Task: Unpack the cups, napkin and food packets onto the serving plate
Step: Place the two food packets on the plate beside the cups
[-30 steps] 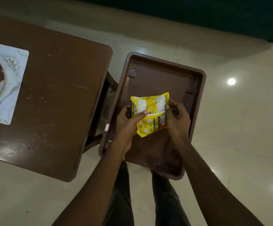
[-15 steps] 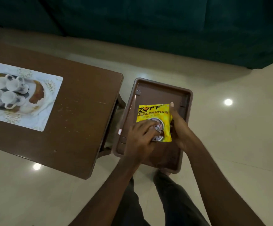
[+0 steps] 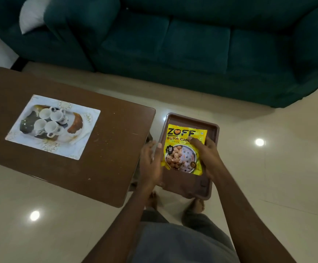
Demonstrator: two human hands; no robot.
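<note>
A yellow soya-chunks food packet (image 3: 181,143) is held face up over the brown tray (image 3: 190,188) that stands on the floor to the right of the table. My right hand (image 3: 206,158) grips the packet's right edge, thumb on its front. My left hand (image 3: 151,162) hovers just left of the packet with fingers spread, holding nothing. On the brown table, the white serving plate (image 3: 86,130) with a floral rim carries several small white cups (image 3: 49,121) and a brown and white napkin (image 3: 75,123).
The brown wooden table (image 3: 101,160) fills the left. A dark green sofa (image 3: 192,44) with a white cushion (image 3: 32,14) spans the back. Glossy cream floor tiles (image 3: 268,186) surround the tray; my legs and feet are below it.
My left hand has let go of the packet and moved left. The right hand keeps it, front side up. The view has tilted up, showing the plate with cups and the sofa.
</note>
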